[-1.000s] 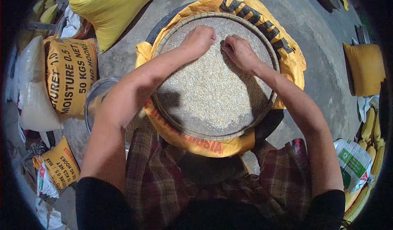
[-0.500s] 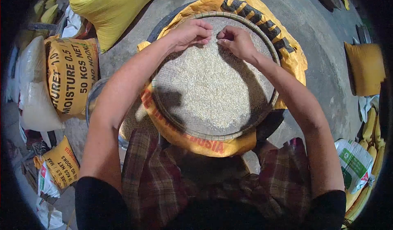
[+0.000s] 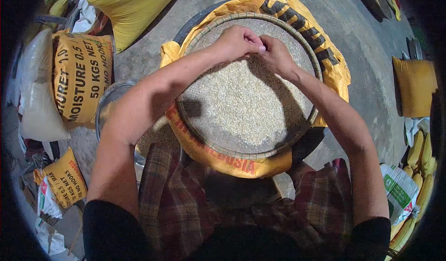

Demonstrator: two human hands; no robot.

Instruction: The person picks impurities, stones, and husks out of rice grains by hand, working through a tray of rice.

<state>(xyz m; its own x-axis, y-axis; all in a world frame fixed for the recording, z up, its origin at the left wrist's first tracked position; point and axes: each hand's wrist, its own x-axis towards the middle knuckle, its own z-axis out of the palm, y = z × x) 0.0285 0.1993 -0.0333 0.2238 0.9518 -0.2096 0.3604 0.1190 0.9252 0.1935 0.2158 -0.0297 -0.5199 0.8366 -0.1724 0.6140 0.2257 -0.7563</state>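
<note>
A round woven tray (image 3: 207,148) with a pale rim holds a spread of light grain (image 3: 246,105). It rests on an orange sack (image 3: 337,77) with printed letters, laid over a dark round container (image 3: 310,142). Above the tray's far half, my left hand (image 3: 239,42) and my right hand (image 3: 277,54) meet at the fingertips. Both have curled, pinching fingers. Anything between the fingertips is too small to make out. Shadows of the hands and arms fall across the grain.
A yellow sack (image 3: 132,8) stands at the upper left, above a printed orange sack (image 3: 83,80) and a clear bag (image 3: 42,89). Beside my left forearm is a metal basin (image 3: 103,104). At the right are an orange bag (image 3: 416,87) and yellow corn cobs (image 3: 425,161).
My left hand has moved right to meet my right hand at the fingertips; a gap was between them before. The view has shifted slightly.
</note>
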